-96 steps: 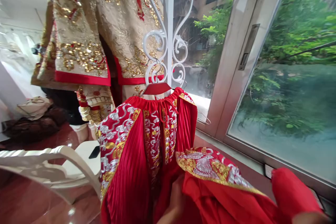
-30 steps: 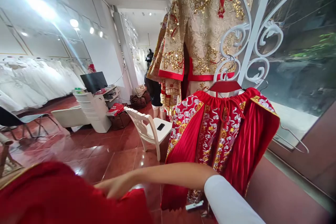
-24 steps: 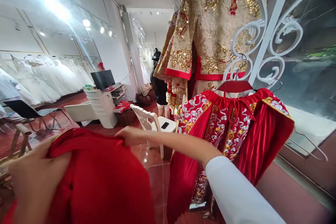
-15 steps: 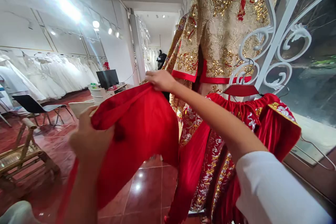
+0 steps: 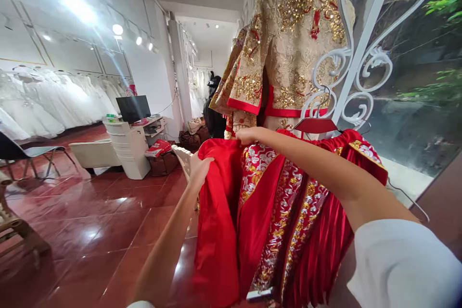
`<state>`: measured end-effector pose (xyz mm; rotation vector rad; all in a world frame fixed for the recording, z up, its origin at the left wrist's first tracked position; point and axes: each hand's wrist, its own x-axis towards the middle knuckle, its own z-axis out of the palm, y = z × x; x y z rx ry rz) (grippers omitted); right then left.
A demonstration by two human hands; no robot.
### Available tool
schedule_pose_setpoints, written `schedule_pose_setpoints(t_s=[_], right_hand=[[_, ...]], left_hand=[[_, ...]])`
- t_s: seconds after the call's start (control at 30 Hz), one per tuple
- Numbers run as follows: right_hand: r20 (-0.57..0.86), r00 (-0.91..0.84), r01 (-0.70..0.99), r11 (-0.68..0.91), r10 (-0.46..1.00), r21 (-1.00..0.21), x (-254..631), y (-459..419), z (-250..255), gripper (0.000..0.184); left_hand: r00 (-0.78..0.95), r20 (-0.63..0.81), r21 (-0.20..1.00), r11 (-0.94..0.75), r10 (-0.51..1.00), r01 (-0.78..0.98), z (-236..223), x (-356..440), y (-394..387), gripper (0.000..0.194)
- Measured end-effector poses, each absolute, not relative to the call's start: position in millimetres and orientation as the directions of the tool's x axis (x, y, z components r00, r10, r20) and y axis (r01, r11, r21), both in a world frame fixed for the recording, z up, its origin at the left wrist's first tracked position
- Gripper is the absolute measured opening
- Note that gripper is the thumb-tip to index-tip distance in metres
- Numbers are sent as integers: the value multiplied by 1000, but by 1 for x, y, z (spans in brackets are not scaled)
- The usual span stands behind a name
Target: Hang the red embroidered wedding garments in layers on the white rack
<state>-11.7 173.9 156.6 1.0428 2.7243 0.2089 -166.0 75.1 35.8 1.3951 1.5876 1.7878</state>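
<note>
A red embroidered skirt with silver and gold patterns hangs from a red hanger on the right. Its plain red inner panel hangs down on the left. My left hand is closed on the upper left edge of that panel. At the top edge, my right hand grips the red cloth beside the embroidered part; its fingertips are partly hidden. My right forearm crosses in front of the skirt's waistband. Just behind hangs a beige jacket with gold sequins and red trim.
A white scrolled metal frame stands by the window at right. Further off are a white counter with a monitor, a chair and racks of white gowns. A bamboo piece sits at lower left.
My left hand has moved right, bringing the spread red panel in close to the skirt, where it now hangs down. My right hand has shifted right and lower. The view has turned slightly.
</note>
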Motion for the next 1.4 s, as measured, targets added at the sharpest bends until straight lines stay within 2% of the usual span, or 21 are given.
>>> schedule_pose_setpoints(t_s=[0.07,0.13,0.2,0.27,0.33,0.4,0.5,0.6,0.67,0.73,0.8,0.9,1.0,1.13,1.2,1.27,1.33,1.4], right_hand=[[-81,-708,677,706,702,205,0,183,173,33],[1,-693,708,681,721,188,18,191,192,44],[107,-665,745,649,739,156,41,197,210,49],[239,-640,768,620,730,160,66,195,227,46],[359,-635,769,603,685,211,90,186,243,40],[427,-640,764,591,639,260,111,171,257,34],[415,-645,761,587,641,276,136,149,262,37],[349,-697,717,608,626,342,155,140,245,44],[319,-761,648,638,565,416,164,142,226,45],[328,-809,588,673,488,449,170,147,209,44],[368,-818,570,704,441,423,174,151,199,45],[413,-799,585,725,438,363,174,152,195,48],[424,-786,591,748,451,302,172,150,195,51],[431,-776,601,747,461,283,168,147,196,53],[412,-777,609,736,476,297,167,145,197,54],[402,-794,588,746,457,312,168,141,198,51],[471,-787,568,767,399,299,176,136,196,45],[668,-656,632,740,352,231,193,130,189,39]], left_hand=[[-332,444,891,-370,833,263,50,-158,67,40],[-109,441,886,-413,891,212,71,-152,58,51],[38,444,858,-437,895,270,95,-146,48,48],[-10,539,758,-479,842,442,119,-132,40,32],[-105,696,613,-513,710,601,136,-109,29,19],[-109,784,523,-555,612,647,138,-76,15,16],[17,760,503,-604,650,619,113,-27,-10,19],[278,603,470,-615,748,634,74,-1,-29,35],[353,543,442,-617,762,651,55,-2,-31,43],[261,629,406,-595,733,693,47,-13,-23,34],[72,751,366,-504,657,782,43,-27,-8,31],[-62,764,374,-362,642,854,38,-44,22,52],[-35,687,420,-358,726,834,40,-49,46,52],[137,658,378,-483,740,790,74,-39,66,53],[247,610,349,-536,753,769,94,-27,75,44],[280,543,324,-506,791,800,107,-16,83,34],[241,521,291,-436,819,852,109,-8,91,28],[226,536,278,-423,813,863,106,-5,99,25]])
